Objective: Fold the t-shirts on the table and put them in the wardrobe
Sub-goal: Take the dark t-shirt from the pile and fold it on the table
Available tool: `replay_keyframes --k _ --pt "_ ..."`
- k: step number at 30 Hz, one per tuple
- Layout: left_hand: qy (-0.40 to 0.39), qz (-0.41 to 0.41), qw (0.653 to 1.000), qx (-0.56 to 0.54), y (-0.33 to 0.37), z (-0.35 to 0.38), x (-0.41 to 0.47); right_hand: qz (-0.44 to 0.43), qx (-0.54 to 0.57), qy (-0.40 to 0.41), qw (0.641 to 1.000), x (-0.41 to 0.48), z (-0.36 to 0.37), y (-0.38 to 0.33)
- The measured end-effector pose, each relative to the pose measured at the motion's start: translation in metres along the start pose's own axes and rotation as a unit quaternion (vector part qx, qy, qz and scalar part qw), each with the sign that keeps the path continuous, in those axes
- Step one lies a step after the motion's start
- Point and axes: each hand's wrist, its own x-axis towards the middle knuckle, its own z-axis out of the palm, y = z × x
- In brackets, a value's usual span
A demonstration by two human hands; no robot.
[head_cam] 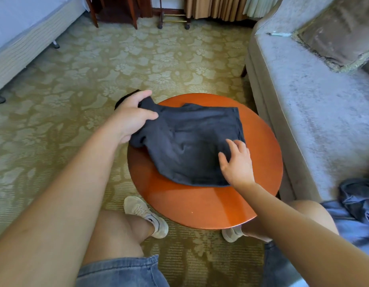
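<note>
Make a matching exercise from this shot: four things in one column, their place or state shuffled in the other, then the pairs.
1. left hand
2. right hand
3. t-shirt
4. pen

A. lies on the sofa arm
B. fingers spread, touching the t-shirt's near corner
C. lies on the round table
D. grips a bunched edge of the t-shirt

Pairs: 1-D, 2-B, 3-C, 4-A

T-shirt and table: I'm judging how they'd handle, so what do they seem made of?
T-shirt: soft dark-grey fabric, likely a cotton knit, matte; it wrinkles and bunches limply where it is gripped. Table: probably wood under a glossy reddish varnish; its top shows bright reflections, though no grain is clear.
</note>
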Motion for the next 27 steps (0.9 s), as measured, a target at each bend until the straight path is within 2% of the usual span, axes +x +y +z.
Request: replay_keyframes --k 2,4,7,10,12,13,15,16,18,23,24,25,27 --pt "-0.019 0.030 0.999 0.039 0.015 0.034 0.000 0.128 0.169 -0.018 0.977 0.007 -0.012 0.007" --pt "-0.060 0.043 0.994 0.078 0.025 0.073 -0.001 0.221 0.293 -0.040 0.930 0.013 -0.021 0.019" --pt "-0.105 0.048 0.983 0.142 0.026 0.136 -0.003 0.287 0.413 -0.043 0.863 0.014 -0.032 0.033" --pt "-0.174 0.038 0.962 0.208 0.001 0.200 -0.011 0.305 0.447 -0.063 0.839 0.016 -0.038 0.040" --pt "-0.206 0.017 0.952 0.225 -0.021 0.227 -0.021 0.289 0.421 -0.079 0.856 0.017 -0.037 0.046" --pt "-0.183 0.005 0.959 0.217 -0.031 0.233 -0.024 0.278 0.395 -0.085 0.872 0.016 -0.037 0.049" --pt "-0.080 -0.007 0.976 0.204 -0.048 0.237 -0.028 0.253 0.364 -0.090 0.892 0.016 -0.038 0.052" --pt "-0.036 -0.002 0.970 0.239 -0.055 0.236 -0.031 0.245 0.355 -0.093 0.898 0.016 -0.039 0.053" --pt "0.007 0.018 0.937 0.349 -0.075 0.232 -0.037 0.237 0.346 -0.105 0.902 0.018 -0.038 0.053" --pt "-0.013 0.042 0.863 0.504 -0.117 0.204 -0.037 0.269 0.334 -0.154 0.890 0.019 -0.036 0.056" --pt "-0.014 0.059 0.854 0.516 -0.120 0.198 -0.035 0.278 0.319 -0.145 0.894 0.019 -0.038 0.056" --pt "-0.015 0.076 0.848 0.524 -0.123 0.192 -0.031 0.268 0.272 -0.109 0.918 0.018 -0.041 0.055" --pt "-0.028 0.104 0.835 0.540 -0.126 0.182 -0.024 0.161 0.129 0.016 0.978 0.017 -0.045 0.047"
